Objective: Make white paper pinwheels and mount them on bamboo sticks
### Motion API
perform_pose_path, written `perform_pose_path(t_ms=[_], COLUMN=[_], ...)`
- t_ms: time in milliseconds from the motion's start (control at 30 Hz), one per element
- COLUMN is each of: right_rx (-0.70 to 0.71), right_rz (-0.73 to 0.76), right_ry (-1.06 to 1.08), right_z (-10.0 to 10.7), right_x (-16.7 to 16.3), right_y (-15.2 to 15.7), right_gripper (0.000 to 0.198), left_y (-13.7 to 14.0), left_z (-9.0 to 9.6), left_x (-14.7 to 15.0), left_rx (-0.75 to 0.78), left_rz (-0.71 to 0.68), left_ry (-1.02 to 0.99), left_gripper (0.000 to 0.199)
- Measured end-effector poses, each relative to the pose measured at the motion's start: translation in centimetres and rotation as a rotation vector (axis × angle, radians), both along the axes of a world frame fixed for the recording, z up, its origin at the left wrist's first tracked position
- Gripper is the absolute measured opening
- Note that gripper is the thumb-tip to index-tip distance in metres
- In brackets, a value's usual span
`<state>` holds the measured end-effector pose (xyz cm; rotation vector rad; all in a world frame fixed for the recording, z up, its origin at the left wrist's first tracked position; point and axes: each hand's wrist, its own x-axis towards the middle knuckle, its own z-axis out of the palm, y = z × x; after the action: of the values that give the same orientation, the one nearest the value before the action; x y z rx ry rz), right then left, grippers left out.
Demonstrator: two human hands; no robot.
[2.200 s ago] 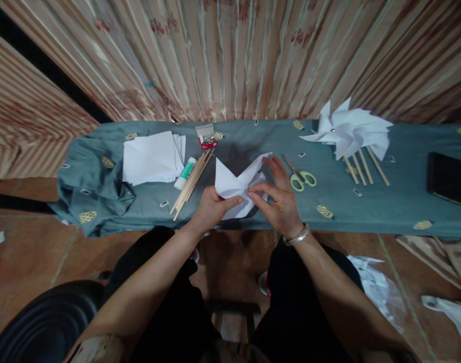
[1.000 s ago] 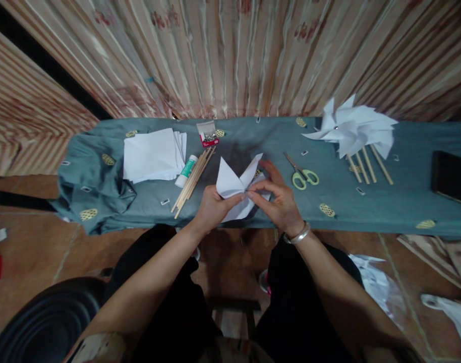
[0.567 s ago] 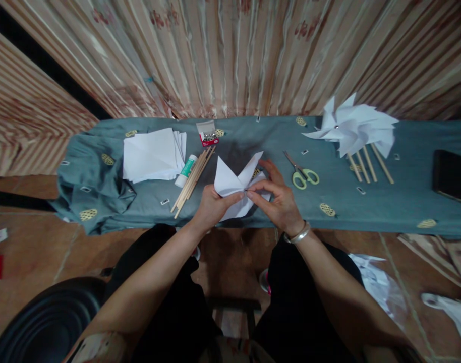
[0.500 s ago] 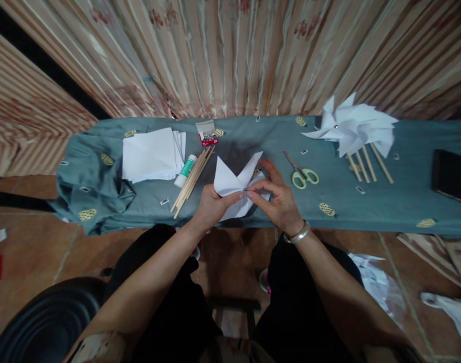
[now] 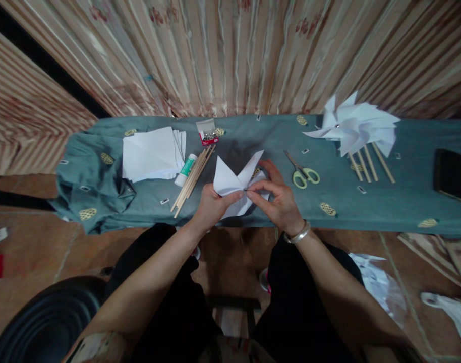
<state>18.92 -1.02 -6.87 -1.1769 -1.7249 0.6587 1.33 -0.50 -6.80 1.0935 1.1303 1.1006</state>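
Over the near side of the cloth-covered surface, right in front of the seated person, a folded paper is held between two bare hands. The left hand has its thumb laid across the sheet towards the middle, a narrow grip on the paper with the other fingers hidden underneath. The right hand pinches thumb and forefinger together at the centre, where the folds meet, its grip closed down there on the paper. Something small and dark shows by those fingertips, too tiny for me to name.

I'd say the step in hand is gathering the points into the middle and fixing them there; two tips stand up like wings. To my mind the next move calls for the left thumb to hold the layers flat while the right fingertips press at the centre, letting no point spring loose.

Just to the left lie wooden sticks and a glue stick, with a small box of metal bits behind. Scissors rest on the right, and beyond them finished paper pinwheels lie in a cluster.
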Motion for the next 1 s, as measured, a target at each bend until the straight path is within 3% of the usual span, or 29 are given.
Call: perform_pose_path(t_ms=[367, 600, 1000], right_rx=[-0.050, -0.067, -0.077], right_rz=[0.019, -0.017, -0.126], right_ry=[0.046, 0.054, 0.095], right_z=[0.54, 0.45, 0.71], right_x=[-0.17, -0.25, -0.93], right_y=[-0.12, -0.29, -0.67], right_gripper=[0.003, 0.002, 0.017], left_y=[-0.08, 0.06, -0.02], left_z=[0.73, 0.27, 0.16], left_x=[-0.02, -0.01, 0.15], left_rx=[-0.025, 0.016, 0.025], left_rz=[0.014, 0.045, 0.091], left_ry=[0.016, 0.019, 0.011], left_gripper=[0.038, 0.041, 0.037])
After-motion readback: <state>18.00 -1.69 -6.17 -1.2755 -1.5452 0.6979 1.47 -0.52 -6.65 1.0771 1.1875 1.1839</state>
